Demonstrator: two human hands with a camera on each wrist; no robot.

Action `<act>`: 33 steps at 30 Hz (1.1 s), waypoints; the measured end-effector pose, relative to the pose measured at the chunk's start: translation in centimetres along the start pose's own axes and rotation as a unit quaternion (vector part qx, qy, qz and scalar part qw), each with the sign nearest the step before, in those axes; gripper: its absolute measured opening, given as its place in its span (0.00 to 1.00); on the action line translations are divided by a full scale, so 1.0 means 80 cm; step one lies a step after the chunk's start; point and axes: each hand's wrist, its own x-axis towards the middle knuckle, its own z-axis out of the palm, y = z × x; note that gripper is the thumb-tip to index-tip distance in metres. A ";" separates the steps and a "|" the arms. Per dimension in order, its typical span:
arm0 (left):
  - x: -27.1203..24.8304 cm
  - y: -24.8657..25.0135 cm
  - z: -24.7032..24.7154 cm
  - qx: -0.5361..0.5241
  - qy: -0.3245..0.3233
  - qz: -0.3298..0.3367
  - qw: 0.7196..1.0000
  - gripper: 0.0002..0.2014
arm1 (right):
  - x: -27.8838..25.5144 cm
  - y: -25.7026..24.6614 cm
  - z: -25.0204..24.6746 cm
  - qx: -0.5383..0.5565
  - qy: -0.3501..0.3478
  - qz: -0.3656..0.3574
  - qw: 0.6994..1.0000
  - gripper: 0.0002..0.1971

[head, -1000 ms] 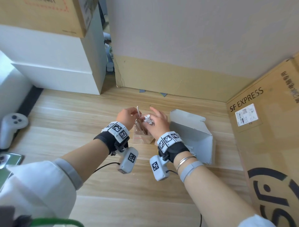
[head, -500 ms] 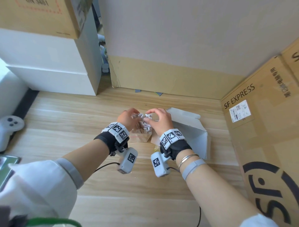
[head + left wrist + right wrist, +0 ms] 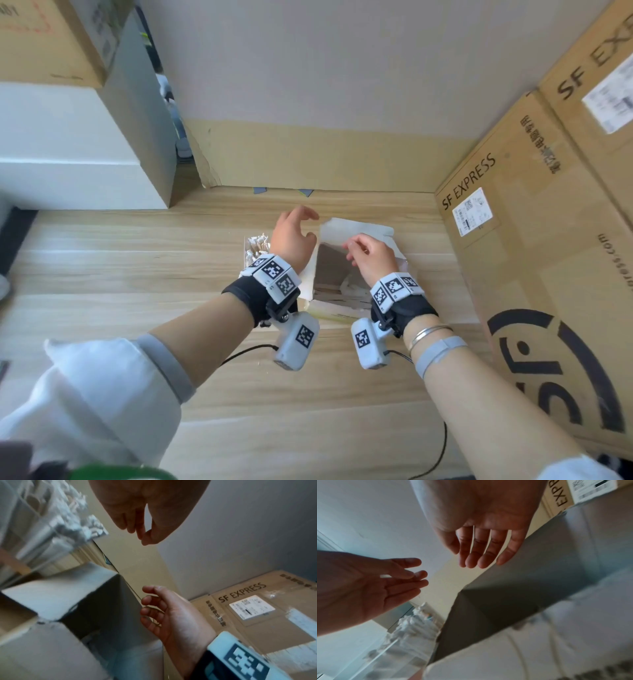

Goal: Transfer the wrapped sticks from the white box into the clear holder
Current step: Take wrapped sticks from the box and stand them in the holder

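Observation:
The clear holder (image 3: 252,251) stands on the wooden floor, packed with upright wrapped sticks (image 3: 257,241); the same sticks (image 3: 68,520) fill the upper left of the left wrist view. Just right of it lies the white box (image 3: 358,230) with its top flap up, and more wrapped sticks (image 3: 337,296) lie inside. My left hand (image 3: 306,226) hovers between holder and box, fingers relaxed and holding nothing. My right hand (image 3: 351,253) hangs over the box's opening with loose fingers, also holding nothing. The right wrist view shows the right hand (image 3: 471,559) with straight fingers above the box's dark inside (image 3: 505,601).
A large SF EXPRESS carton (image 3: 534,260) walls off the right side, close to the white box. A cardboard panel (image 3: 325,157) stands behind. A white cabinet (image 3: 78,164) sits at the back left. Bare wooden floor (image 3: 120,267) spreads left and toward me.
Both hands have let go of the stick bundle at the holder. The right hand moved right, over the white box. The left hand lifted and opened.

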 end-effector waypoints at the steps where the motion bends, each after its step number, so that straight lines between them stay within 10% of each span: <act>1: -0.001 0.000 0.010 0.002 -0.013 -0.006 1.000 0.18 | -0.002 0.006 -0.005 -0.003 0.000 0.004 1.000 0.11; 14: -0.004 -0.023 0.063 0.140 -0.177 -0.168 0.960 0.39 | -0.019 0.048 -0.019 -0.022 -0.039 0.032 0.998 0.12; 33: -0.023 -0.057 0.075 0.123 -0.168 -0.058 0.976 0.32 | -0.011 0.046 0.047 -0.296 -0.167 0.068 0.938 0.17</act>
